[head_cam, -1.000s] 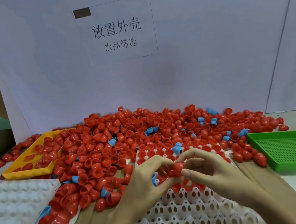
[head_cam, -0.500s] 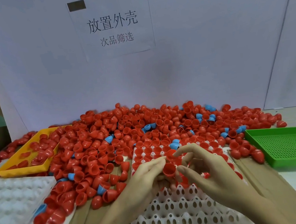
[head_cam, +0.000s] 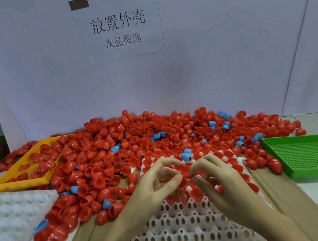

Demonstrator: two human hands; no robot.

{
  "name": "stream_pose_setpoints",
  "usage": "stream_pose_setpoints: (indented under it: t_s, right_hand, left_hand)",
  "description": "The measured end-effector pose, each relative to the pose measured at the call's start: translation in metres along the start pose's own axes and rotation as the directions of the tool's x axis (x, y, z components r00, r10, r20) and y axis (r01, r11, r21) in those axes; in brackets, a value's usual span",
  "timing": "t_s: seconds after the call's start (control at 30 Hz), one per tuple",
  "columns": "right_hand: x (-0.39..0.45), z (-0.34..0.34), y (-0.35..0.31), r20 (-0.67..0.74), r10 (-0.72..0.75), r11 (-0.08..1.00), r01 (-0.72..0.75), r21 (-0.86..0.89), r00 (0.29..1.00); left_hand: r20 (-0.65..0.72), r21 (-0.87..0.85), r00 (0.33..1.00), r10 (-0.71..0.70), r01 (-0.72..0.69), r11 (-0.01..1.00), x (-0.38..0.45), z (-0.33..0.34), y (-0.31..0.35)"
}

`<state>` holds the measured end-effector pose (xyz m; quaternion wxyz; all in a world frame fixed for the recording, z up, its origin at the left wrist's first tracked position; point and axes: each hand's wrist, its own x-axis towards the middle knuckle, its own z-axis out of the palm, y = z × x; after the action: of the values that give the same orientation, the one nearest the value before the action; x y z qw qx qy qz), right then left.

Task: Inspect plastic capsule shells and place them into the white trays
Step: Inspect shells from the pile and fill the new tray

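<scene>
1. Head view, change: half a second ago the left hand held one red plastic capsule shell alone with its mouth upward; now the right hand has closed in, and both hands pinch it at their meeting fingertips.
2. Meaning, as I judge it: inspection is under way, and placing comes next.
3. Orientation: fingers hide most of the shell, so I cannot tell which way its mouth or long axis points.
4. Hand state: both are narrow, fingertips curled onto the shell.
5. Location: the shell hangs just above the white perforated plastic tray under both hands. Filled pockets lie beyond the fingertips, empty ones toward the wrists.
6. Supply: the heap of red and blue shells covers the bench beyond both hands.
</scene>
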<state>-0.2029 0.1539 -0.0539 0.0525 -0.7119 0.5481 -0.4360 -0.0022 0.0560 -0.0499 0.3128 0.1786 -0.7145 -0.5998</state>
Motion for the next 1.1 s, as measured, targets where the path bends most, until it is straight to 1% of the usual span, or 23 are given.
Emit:
stream_pose_setpoints:
  t_s: [0.1,0.17,0.3,0.53,0.63,0.7,0.77,0.83,0.9,0.93,1.0,1.1]
  right_hand:
    - [0.0,0.001,-0.001,-0.015,-0.022,1.0,0.023,0.012,1.0]
    - [0.0,0.002,-0.002,-0.025,-0.024,0.999,0.026,0.045,0.999]
    - [-0.001,0.003,-0.006,-0.018,0.014,0.992,-0.011,0.126,1.0]
    - [-0.002,0.003,-0.006,-0.023,0.025,0.993,-0.022,0.119,0.999]
    - [-0.002,0.003,-0.003,-0.025,0.043,0.994,-0.04,0.098,0.999]
    - [-0.002,-0.001,-0.002,-0.034,0.075,0.993,-0.071,0.094,0.997]
    - [-0.001,-0.005,-0.001,-0.061,0.11,0.99,-0.104,0.097,0.992]
    - [0.001,-0.01,0.001,-0.084,0.143,0.985,-0.133,0.112,0.986]
    - [0.001,-0.013,0.003,-0.098,0.176,0.979,-0.164,0.121,0.979]
    - [0.001,-0.015,0.004,-0.097,0.191,0.977,-0.18,0.117,0.977]
    - [0.001,-0.016,0.005,-0.091,0.211,0.974,-0.202,0.106,0.973]
    - [0.001,-0.015,0.004,-0.084,0.219,0.974,-0.213,0.082,0.972]
  left_hand:
    - [-0.022,0.011,0.998,0.065,-0.065,0.998,-0.001,-0.001,-0.001]
    - [-0.021,0.057,0.996,0.086,-0.085,0.995,-0.001,-0.001,-0.001]
    - [-0.015,0.119,0.993,0.121,-0.118,0.986,0.0,0.0,-0.001]
    - [0.002,0.096,0.993,0.121,-0.121,0.988,-0.002,-0.001,0.0]
    - [-0.01,0.084,0.995,0.095,-0.094,0.992,-0.002,-0.006,0.003]
    - [-0.021,0.11,0.998,0.067,-0.064,0.992,-0.003,-0.014,0.006]
    - [-0.044,0.171,0.999,0.031,-0.023,0.985,-0.006,-0.024,0.009]
    - [-0.078,0.298,0.997,0.025,0.0,0.954,-0.009,-0.036,0.012]
    - [-0.091,0.481,0.995,0.041,0.007,0.877,-0.012,-0.048,0.016]
    - [-0.083,0.544,0.996,0.035,0.016,0.839,-0.014,-0.055,0.017]
    - [-0.071,0.625,0.997,-0.015,0.056,0.778,-0.021,-0.066,0.021]
    - [-0.007,0.68,0.987,-0.161,0.123,0.723,-0.031,-0.079,0.022]
